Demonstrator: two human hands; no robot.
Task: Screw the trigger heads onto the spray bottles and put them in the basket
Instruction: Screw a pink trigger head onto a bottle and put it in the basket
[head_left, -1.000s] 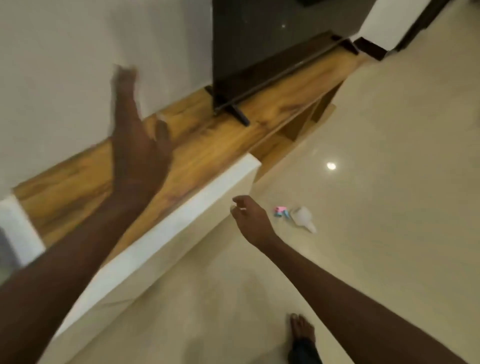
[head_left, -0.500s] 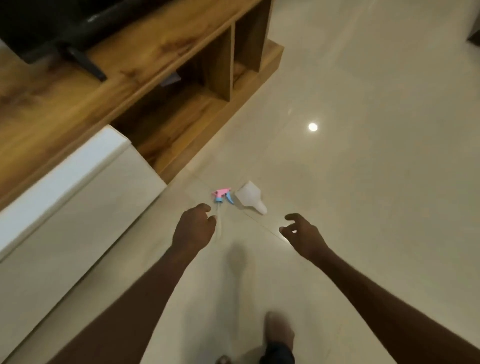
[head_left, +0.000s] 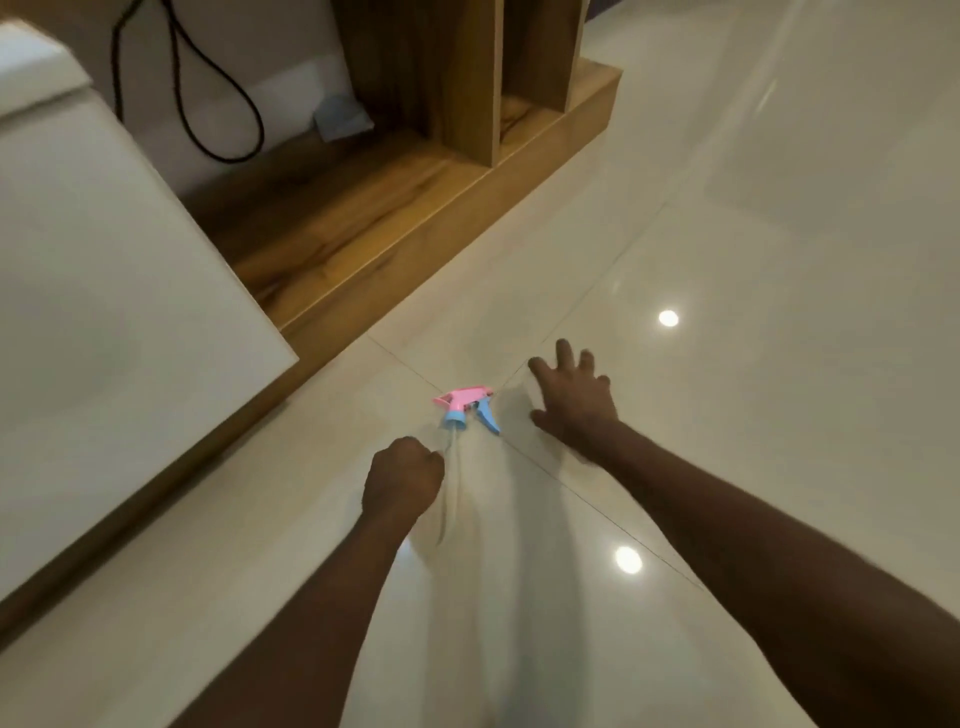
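Note:
A pink and blue trigger head (head_left: 464, 407) lies on the glossy floor, its thin clear dip tube (head_left: 448, 488) trailing toward me. My left hand (head_left: 401, 480) is curled into a fist right against the tube, and thumb and fingers seem to pinch it. My right hand (head_left: 574, 400) hovers just right of the trigger head with fingers spread, over the spot where the white bottle lay. The bottle is hidden under that hand. No basket is in view.
A low wooden TV unit (head_left: 395, 208) with open shelves runs along the back left, a black cable (head_left: 218, 104) hanging in it. A white cabinet block (head_left: 104, 291) juts out at left. Pale floor tiles (head_left: 779, 260) stretch to the right.
I have bent down closer to the floor. My left hand came down onto the dip tube and curled up. My right hand moved forward over the bottle and spread its fingers.

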